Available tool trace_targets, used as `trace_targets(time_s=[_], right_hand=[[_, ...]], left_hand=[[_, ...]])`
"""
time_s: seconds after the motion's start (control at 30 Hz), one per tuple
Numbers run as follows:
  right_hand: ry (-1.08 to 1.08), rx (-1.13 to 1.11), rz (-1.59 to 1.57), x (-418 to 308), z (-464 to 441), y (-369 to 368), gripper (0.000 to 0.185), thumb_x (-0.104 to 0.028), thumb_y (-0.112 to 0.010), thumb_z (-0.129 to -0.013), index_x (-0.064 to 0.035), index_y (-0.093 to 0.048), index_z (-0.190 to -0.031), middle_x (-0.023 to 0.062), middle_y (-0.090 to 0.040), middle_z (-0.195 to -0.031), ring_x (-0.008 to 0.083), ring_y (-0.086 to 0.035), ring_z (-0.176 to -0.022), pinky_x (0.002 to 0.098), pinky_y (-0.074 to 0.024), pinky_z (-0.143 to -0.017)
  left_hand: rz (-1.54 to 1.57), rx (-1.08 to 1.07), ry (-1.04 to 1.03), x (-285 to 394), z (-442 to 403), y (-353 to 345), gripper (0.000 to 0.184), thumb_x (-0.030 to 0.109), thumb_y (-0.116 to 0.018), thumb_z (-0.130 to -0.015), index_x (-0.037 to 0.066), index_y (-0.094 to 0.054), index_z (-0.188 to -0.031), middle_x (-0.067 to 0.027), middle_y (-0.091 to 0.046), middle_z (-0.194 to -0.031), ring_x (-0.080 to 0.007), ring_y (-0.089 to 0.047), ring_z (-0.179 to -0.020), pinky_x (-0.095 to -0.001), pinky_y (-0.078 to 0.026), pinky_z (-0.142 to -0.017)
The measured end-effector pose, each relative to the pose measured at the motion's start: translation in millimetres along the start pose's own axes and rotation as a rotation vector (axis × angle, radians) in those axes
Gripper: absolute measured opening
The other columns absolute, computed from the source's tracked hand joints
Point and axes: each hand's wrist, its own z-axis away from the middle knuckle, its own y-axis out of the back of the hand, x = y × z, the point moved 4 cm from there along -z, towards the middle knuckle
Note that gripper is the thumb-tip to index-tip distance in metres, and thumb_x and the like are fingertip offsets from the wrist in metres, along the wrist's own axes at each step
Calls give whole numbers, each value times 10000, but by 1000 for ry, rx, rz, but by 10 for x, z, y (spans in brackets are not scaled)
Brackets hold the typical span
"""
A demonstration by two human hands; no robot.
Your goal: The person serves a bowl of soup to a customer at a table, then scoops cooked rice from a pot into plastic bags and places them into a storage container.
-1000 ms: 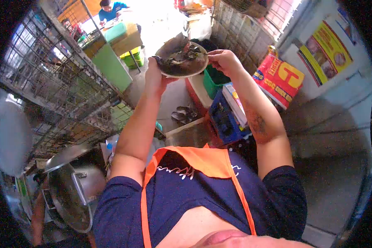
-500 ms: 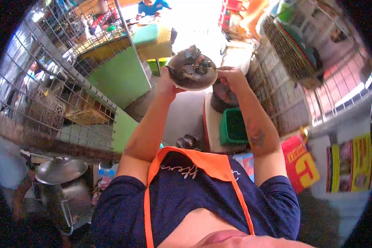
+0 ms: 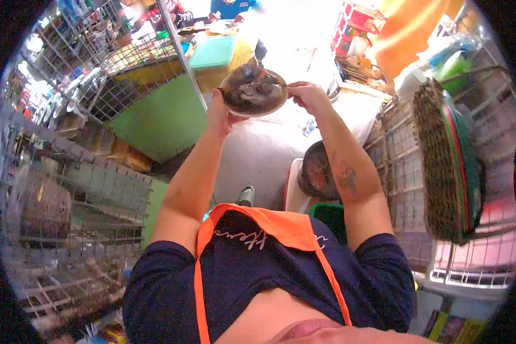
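A round plate (image 3: pixel 276 106) carries dark, wet-looking pieces of food (image 3: pixel 252 90); their kind is not clear. It is held out at arm's length, fairly level. My left hand (image 3: pixel 219 117) grips its left edge, with the thumb at the rim and fingers underneath. At the opposite edge, my right hand (image 3: pixel 311 96) is closed in a pinch. Whether those fingers hold the rim itself or a thin utensil at it cannot be made out.
A wire-mesh partition with a green panel (image 3: pixel 155 117) lines the left. Two people sit by a table with a teal lid (image 3: pixel 212 53) ahead. On the right are a dark round pan (image 3: pixel 318 169), a green basket (image 3: pixel 328 218) and a hanging woven basket (image 3: pixel 438 160).
I have moved forward along the passage: the pan and green basket now sit lower and nearer my body. Both hands still carry the plate, which appears slightly further left.
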Motion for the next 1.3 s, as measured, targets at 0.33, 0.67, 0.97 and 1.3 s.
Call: trace_targets(time_s=[0.33, 0.67, 0.97, 1.3], right_hand=[[31, -112, -15, 386, -2110, -106, 205, -92, -593, -711, 45, -583, -863, 49, -564, -664, 52, -427, -494, 160, -319, -410], [-105, -239, -141, 433, -4237, -244, 179, -69, -577, -720, 47, -580, -856, 49, -562, -664, 60, -428, -488, 168, -319, -412], [-42, -457, -2, 284, -5990, -155, 179, -50, -557, -738, 53, -570, -884, 56, -570, -661, 63, -425, -467, 164, -318, -399], [-55, -538, -13, 347, -7465, -646, 176, -67, -582, -731, 36, -580, -874, 45, -565, -641, 63, -436, -463, 164, -303, -383]], left_hand=[[37, -16, -101, -1, -1805, 588, 586, 466, -105, -862, 32, -322, -1191, -175, -471, -1092, -302, -558, -882, -411, -533, -613], [167, 210, -181, 143, -3686, 1116, 472, 399, -174, -883, 39, -316, -1153, -172, -472, -1064, -313, -559, -865, -433, -529, -594], [159, 358, -266, 176, -4890, 1247, 542, 434, -125, -873, 34, -330, -1176, -174, -471, -1091, -324, -547, -899, -483, -508, -641], [218, 403, -380, 445, -6025, 1851, 443, 400, -191, -881, 48, -249, -1145, -182, -459, -1078, -339, -563, -847, -477, -520, -581]])
